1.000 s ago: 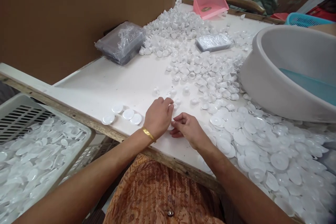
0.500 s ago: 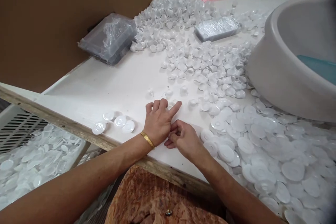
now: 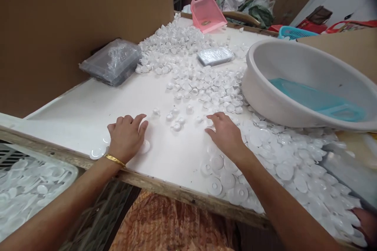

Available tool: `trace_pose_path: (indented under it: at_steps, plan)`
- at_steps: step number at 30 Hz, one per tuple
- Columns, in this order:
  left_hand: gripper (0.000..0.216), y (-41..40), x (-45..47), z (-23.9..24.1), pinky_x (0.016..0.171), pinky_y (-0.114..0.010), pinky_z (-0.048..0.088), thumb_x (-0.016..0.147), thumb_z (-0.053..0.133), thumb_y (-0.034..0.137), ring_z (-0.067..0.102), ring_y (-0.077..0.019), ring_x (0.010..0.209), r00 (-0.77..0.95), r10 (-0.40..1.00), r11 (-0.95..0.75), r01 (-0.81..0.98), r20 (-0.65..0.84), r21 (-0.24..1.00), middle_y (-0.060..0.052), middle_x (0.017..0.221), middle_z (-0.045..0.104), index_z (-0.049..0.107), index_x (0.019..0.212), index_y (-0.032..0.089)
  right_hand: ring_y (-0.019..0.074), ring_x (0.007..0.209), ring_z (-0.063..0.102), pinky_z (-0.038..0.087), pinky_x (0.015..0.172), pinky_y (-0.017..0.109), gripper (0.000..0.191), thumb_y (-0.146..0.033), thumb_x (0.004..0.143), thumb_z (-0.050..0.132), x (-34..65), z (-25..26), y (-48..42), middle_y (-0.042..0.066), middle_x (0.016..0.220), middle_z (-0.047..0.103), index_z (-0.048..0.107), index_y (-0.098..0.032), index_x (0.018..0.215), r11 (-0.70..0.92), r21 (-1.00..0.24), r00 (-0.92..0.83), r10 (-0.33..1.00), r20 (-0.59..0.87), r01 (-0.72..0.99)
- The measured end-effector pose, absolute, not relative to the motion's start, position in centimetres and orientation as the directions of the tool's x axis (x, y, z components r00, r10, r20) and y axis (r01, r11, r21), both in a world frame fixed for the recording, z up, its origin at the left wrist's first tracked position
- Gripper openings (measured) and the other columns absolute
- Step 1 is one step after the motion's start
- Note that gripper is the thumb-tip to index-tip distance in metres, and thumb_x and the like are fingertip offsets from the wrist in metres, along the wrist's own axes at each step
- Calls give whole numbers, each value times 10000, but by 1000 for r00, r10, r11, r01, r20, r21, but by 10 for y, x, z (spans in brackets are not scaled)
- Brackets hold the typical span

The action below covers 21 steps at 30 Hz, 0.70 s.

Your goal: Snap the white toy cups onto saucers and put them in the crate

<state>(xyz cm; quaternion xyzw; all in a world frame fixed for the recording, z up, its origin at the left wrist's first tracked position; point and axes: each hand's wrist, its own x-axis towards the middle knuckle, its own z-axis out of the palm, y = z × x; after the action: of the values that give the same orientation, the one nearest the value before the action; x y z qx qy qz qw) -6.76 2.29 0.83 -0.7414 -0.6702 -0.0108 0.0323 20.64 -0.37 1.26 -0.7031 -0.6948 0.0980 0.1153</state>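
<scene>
My left hand (image 3: pixel 126 138), with a gold bangle on the wrist, lies palm down with its fingers spread over a few white plastic discs (image 3: pixel 97 152) near the table's front edge. My right hand (image 3: pixel 225 133) is palm down and open, its fingertips at the edge of a wide spread of white discs (image 3: pixel 282 160). Between the hands lie a few loose small white cups (image 3: pixel 176 125). Neither hand visibly holds anything.
A big heap of small white cups (image 3: pixel 206 82) covers the table's middle and back. A white basin (image 3: pixel 265 98) holding a teal tray stands at right. Wrapped packets (image 3: pixel 113 62) lie at back left, a pink scoop (image 3: pixel 206 13) far back. A crate of discs (image 3: pixel 35 188) sits below left.
The hands were pinched together over one small piece. They have parted: the left moved left onto the discs by the edge, the right moved right and forward toward the pile. The camera tilted up.
</scene>
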Motion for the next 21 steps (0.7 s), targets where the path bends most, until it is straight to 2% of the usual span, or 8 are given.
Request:
trace_pose_path:
  at_steps: [3, 5, 8, 10, 14, 18, 20, 21]
  plan:
    - [416, 21, -68, 12, 721, -417, 315, 889, 280, 389, 453, -306, 920, 90, 986, -88, 996, 141, -21, -124, 911, 552, 550, 1155, 218, 254, 1036, 501, 431, 767, 353, 374, -231, 770, 596, 213, 6, 6, 105, 1124, 546, 513, -193, 1132, 1, -106, 0, 1000, 8, 994]
    - [366, 18, -55, 10, 729, -404, 322, 876, 344, 363, 448, -288, 918, 175, 970, -182, 983, 167, 24, -119, 925, 544, 569, 1126, 219, 261, 998, 508, 420, 760, 363, 384, -257, 760, 611, 216, 2, 7, 113, 1074, 561, 500, -170, 1117, -65, -32, 66, 997, 37, 997]
    - [304, 16, -28, 0, 743, -364, 337, 852, 431, 317, 452, -243, 915, 353, 928, -369, 913, 115, 175, -90, 961, 539, 564, 1114, 237, 264, 959, 513, 413, 734, 361, 254, -241, 761, 603, 222, -2, 5, 115, 1003, 572, 541, -153, 991, -50, 42, 48, 998, 46, 998]
    - [271, 18, -13, -9, 751, -361, 336, 835, 474, 300, 457, -234, 918, 404, 911, -412, 884, 85, 222, -79, 964, 544, 570, 1078, 227, 261, 957, 510, 414, 712, 349, 153, -222, 765, 591, 228, -4, 3, 110, 985, 571, 558, -155, 898, 7, 35, -9, 999, 36, 999]
    - [171, 13, -2, -18, 735, -357, 321, 813, 521, 309, 473, -220, 876, 433, 900, -432, 869, 50, 243, -63, 905, 557, 598, 924, 204, 230, 902, 526, 417, 637, 312, 112, -218, 739, 600, 239, -5, -1, 68, 957, 570, 539, -182, 827, 3, -144, 8, 997, 81, 990]
    - [155, -1, -11, -16, 738, -354, 306, 799, 548, 313, 477, -207, 867, 425, 905, -413, 862, 25, 293, -43, 896, 558, 599, 917, 227, 216, 864, 540, 429, 678, 327, 63, -226, 738, 585, 239, 8, -10, 53, 895, 594, 540, -187, 760, 13, -353, 61, 978, 200, 936]
    - [185, -6, -15, -13, 744, -353, 307, 797, 552, 317, 479, -212, 891, 405, 914, -384, 862, 4, 331, -44, 913, 562, 603, 957, 240, 199, 794, 563, 446, 667, 332, 98, -281, 757, 577, 226, 18, -16, 51, 832, 612, 562, -183, 750, -33, -538, 154, 971, 181, 842]
    - [196, -7, -15, -12, 744, -351, 309, 805, 540, 315, 480, -214, 900, 392, 920, -367, 863, -3, 349, -46, 919, 565, 605, 976, 244, 185, 741, 573, 458, 642, 327, 134, -315, 763, 576, 216, 22, -19, 47, 796, 617, 574, -181, 759, -84, -652, 196, 975, 101, 754]
